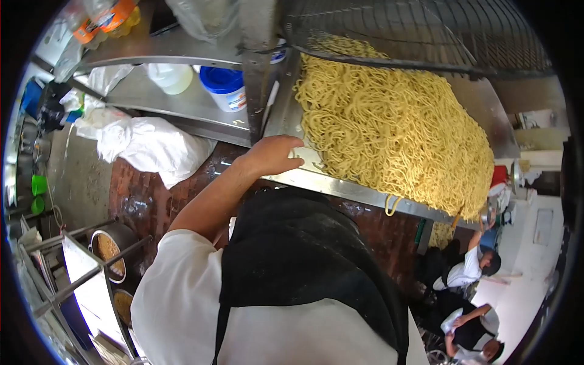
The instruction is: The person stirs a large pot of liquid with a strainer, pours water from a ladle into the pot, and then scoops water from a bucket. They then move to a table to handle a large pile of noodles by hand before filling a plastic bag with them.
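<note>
A wide heap of yellow noodles (395,128) covers much of the metal table (284,120). My left hand (274,156) is at the near left edge of this table, beside the heap. Its thumb and forefinger are apart, and a pale flat patch shows between and beyond them; whether it is a separate thing is unclear. No noodles are seen in the hand. A few strands hang over the front edge. My right hand is out of view.
A dark wire rack (420,36) overhangs the far side. Left stands a shelf (158,100) with a blue-lidded tub (224,88). A white sack (155,146) lies below. Pots (112,249) are at lower left. Two people (465,267) (471,325) are at lower right.
</note>
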A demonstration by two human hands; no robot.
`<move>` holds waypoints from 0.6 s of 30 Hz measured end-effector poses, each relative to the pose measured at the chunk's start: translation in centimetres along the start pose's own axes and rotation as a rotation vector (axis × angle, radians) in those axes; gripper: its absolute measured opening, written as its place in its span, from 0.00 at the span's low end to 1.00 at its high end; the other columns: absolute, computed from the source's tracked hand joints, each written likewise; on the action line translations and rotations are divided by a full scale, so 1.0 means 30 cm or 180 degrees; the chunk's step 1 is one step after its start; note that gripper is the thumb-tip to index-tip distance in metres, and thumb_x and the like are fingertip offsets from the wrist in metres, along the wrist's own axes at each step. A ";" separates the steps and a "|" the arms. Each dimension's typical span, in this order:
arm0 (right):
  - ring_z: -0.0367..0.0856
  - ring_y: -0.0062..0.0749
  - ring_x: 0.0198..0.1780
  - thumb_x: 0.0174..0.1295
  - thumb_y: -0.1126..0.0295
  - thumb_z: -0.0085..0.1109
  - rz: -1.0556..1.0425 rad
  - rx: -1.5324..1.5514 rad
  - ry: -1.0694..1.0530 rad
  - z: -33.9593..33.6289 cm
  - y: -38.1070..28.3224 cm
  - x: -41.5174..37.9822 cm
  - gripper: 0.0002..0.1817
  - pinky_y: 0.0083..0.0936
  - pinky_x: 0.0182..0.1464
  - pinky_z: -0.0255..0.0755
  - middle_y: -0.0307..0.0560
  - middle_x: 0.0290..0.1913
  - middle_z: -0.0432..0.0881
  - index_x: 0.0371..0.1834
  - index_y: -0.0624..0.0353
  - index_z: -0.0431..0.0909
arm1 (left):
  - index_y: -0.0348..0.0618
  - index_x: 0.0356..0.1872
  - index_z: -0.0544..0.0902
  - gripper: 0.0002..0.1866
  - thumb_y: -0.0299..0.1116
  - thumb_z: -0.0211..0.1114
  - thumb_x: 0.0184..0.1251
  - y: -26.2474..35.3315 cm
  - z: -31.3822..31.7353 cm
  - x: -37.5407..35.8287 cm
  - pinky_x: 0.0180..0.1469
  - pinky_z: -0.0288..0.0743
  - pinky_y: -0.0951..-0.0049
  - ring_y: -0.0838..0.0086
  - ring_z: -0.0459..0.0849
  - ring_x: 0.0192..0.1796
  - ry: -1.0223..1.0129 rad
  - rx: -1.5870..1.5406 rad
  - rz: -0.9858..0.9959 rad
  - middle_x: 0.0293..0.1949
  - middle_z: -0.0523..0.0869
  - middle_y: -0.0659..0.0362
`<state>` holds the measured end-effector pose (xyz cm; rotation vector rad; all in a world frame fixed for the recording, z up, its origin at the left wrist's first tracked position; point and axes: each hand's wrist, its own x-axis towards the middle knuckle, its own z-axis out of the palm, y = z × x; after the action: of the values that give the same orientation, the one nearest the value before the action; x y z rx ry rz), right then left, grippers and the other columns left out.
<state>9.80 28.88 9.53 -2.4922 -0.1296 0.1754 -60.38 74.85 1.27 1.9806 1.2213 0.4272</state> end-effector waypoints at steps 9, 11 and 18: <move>0.68 0.28 0.15 0.61 0.48 0.64 0.0191 0.0123 0.0579 -0.261 0.258 -0.197 0.21 0.27 0.16 0.61 0.42 0.19 0.72 0.36 0.58 0.83 | 0.41 0.60 0.80 0.27 0.46 0.67 0.63 0.015 0.019 0.033 0.63 0.73 0.59 0.51 0.81 0.59 0.0003 -0.0069 0.0125 0.56 0.84 0.45; 0.68 0.28 0.15 0.61 0.48 0.64 0.0200 0.0127 0.0632 -0.278 0.290 -0.226 0.21 0.27 0.16 0.61 0.42 0.19 0.72 0.36 0.58 0.83 | 0.41 0.60 0.80 0.27 0.46 0.67 0.63 0.009 0.017 0.035 0.63 0.73 0.59 0.51 0.81 0.59 -0.0016 -0.0069 0.0150 0.56 0.84 0.45; 0.68 0.27 0.15 0.62 0.48 0.64 0.0094 0.0050 0.0703 -0.320 0.316 -0.263 0.21 0.27 0.16 0.60 0.42 0.19 0.72 0.36 0.58 0.83 | 0.41 0.59 0.80 0.27 0.45 0.67 0.63 0.027 0.005 0.044 0.63 0.73 0.59 0.51 0.81 0.59 -0.0077 -0.0081 0.0086 0.56 0.84 0.45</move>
<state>4.00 14.60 12.20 -2.4795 0.0004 -0.0866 -59.16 75.71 1.64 1.9769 1.1698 0.4289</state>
